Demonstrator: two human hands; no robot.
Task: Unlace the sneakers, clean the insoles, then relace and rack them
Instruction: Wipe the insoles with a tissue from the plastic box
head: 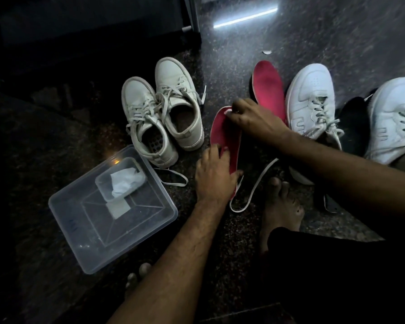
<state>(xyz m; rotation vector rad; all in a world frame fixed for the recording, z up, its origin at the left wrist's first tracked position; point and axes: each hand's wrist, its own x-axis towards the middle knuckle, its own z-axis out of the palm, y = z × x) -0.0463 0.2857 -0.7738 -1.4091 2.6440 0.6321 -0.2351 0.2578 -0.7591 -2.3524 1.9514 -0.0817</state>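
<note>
Left hand fingers grip the heel end of the red insole at frame centre; right hand fingers pinch its toe end; long axis runs lower right to upper left; both hands equally near; second insole lies beyond

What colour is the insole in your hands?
Red-pink, with a pale edge; the insole shows best in the head view.

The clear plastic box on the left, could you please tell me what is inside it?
Inside the clear plastic box sits a smaller clear tray holding a crumpled white cloth or wipe. A pale flat piece shows below the tray; its nature is unclear.
</note>
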